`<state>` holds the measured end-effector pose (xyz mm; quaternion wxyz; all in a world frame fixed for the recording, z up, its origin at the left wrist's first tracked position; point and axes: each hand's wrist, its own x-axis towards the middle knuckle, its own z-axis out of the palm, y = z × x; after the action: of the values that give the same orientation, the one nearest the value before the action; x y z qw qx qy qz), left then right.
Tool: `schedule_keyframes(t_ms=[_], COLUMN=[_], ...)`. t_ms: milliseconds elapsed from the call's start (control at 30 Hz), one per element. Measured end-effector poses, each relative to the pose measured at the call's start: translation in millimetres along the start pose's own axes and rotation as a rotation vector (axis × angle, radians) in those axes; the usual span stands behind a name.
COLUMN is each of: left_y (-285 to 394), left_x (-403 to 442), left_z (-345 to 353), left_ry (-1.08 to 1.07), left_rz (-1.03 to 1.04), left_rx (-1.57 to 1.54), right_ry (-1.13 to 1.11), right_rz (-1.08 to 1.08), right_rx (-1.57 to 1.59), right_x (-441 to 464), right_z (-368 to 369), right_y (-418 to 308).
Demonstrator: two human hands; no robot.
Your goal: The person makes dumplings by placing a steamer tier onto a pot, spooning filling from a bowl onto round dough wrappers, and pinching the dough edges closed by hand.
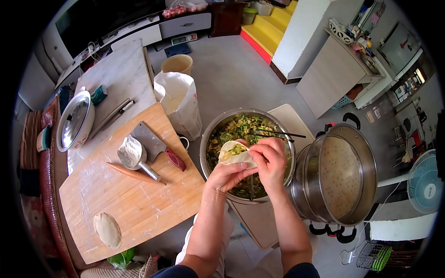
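Observation:
Over a large steel bowl of chopped green and yellow filling, I hold a dough wrapper folded around some of the same filling. My left hand cradles it from below, with the thumb along its near side. At its right end, the fingers of my right hand pinch the dough edge together. The left end of the wrapper still gapes, and filling shows inside. Dark chopsticks rest across the bowl's right rim. One flat oval dough wrapper lies on the floured wooden board.
On the board are a cleaver, a metal flour scoop and a wooden rolling pin. A white flour sack stands behind the board. To the right is a steel steamer pot; a fan stands beyond it.

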<state>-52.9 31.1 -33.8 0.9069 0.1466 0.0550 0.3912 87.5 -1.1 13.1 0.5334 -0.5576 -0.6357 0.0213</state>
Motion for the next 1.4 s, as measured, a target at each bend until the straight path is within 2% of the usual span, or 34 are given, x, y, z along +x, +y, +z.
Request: schedule_keyframes(t_ms=[133,233,367,467,567,700,1400], left_y=[0.2,-1.0,-2.3,-2.3,-0.4,-0.5,-2.0], left_x=[0.3,1.0,1.7,2.3,1.6,3.2,2.4], left_z=[0.2,1.4,-2.1,-0.4,6.2,4.9,7.1], left_ry=[0.001,-0.005,-0.004,0.001,0.002,-0.028,-0.003], left_rz=[0.001,0.012,0.019,0.016,0.019,0.027,0.004], left_rx=[0.025,0.009,0.061,0.084,0.079,0.067,0.081], right_ry=[-0.017,-0.081,-0.127,-0.143,-0.043,-0.134,-0.031], right_rz=[0.001,-0.186,-0.228,-0.199,-0.052,0.08,0.038], right_rx=[0.022,-0.082,-0.228,-0.149,0.02,0.124,0.098], right_x=[6.6,9.5,5.9,5.1,7.2,4.3,-6.3], right_z=[-8.2,-10.6,-4.2,-7.4,-16.9,-17.1,-5.0], right_y=[-17.3,-17.0,-10.2,-7.1,-5.9,0.0,5.6])
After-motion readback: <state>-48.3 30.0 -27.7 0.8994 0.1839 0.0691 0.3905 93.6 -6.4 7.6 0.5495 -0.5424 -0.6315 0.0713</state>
